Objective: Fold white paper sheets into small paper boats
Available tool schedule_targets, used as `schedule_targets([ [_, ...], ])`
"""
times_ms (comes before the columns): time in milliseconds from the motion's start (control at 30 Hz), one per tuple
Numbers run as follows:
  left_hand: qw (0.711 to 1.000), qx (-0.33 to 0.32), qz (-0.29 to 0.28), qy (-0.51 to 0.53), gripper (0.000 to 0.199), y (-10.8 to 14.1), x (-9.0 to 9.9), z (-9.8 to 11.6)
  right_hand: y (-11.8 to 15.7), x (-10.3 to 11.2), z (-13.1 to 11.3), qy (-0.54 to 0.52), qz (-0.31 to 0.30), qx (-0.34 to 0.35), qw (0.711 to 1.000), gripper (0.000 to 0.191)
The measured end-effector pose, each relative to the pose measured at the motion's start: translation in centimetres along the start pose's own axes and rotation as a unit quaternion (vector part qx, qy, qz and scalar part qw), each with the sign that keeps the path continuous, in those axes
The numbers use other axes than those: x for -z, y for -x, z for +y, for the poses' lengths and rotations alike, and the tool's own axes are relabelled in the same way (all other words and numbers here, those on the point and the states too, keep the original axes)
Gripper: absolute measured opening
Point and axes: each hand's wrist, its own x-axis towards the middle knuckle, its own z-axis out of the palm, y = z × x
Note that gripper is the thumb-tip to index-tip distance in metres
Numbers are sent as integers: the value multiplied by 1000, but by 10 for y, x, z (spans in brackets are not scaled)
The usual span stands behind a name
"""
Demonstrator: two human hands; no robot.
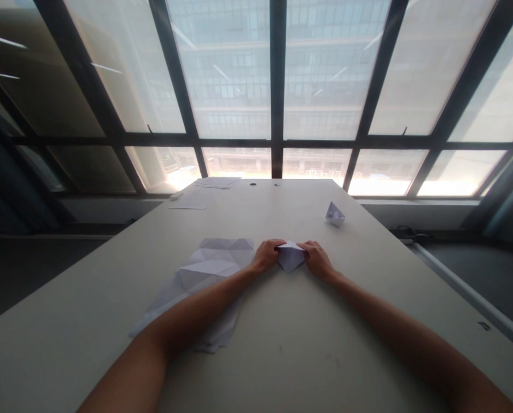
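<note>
A small folded piece of white paper (291,259), pointed at its lower end, is held between both hands above the white table (308,344). My left hand (265,255) pinches its left corner, and my right hand (318,258) grips the right corner. To the left, creased sheets of white paper (211,261) lie spread out, partly hidden under my left forearm. Beyond my right hand stands a folded paper boat (334,214) with a pointed peak.
Flat white sheets (190,199) rest at the table's far left, with more paper (217,182) at the far edge. Two small dark round spots, one of them a hole (253,184), sit near that edge. Large framed windows (234,69) rise behind the table.
</note>
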Motion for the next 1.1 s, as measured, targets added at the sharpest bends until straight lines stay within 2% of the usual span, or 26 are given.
schedule_targets([
  [100,997,-67,-9,-41,51,0,-3,-4,-1,-5,7,18,-16,25,999,46],
  [267,988,-103,-28,-112,62,3,-7,-3,-5,-14,23,46,-59,58,996,56],
  [400,976,-159,-93,-118,64,3,-8,-1,-5,-16,26,54,-69,66,994,61],
  [533,972,-133,-136,-137,64,3,-7,1,-2,-10,19,31,-88,90,992,63],
  [667,963,-119,-178,-164,61,6,1,6,2,-1,12,1,-150,131,980,63],
  [767,950,-140,-221,-173,78,7,8,8,2,3,10,-14,-174,133,976,60],
  [867,943,-148,-247,-169,92,6,12,7,0,2,10,-23,-172,121,977,56],
  [967,945,-135,-253,-160,78,4,9,5,-1,-4,11,-14,-158,106,982,56],
  [1033,950,-126,-238,-159,65,4,5,4,-2,-8,13,-5,-154,99,983,60],
  [1100,955,-120,-217,-163,60,5,1,4,-2,-10,14,1,-154,94,984,62],
])
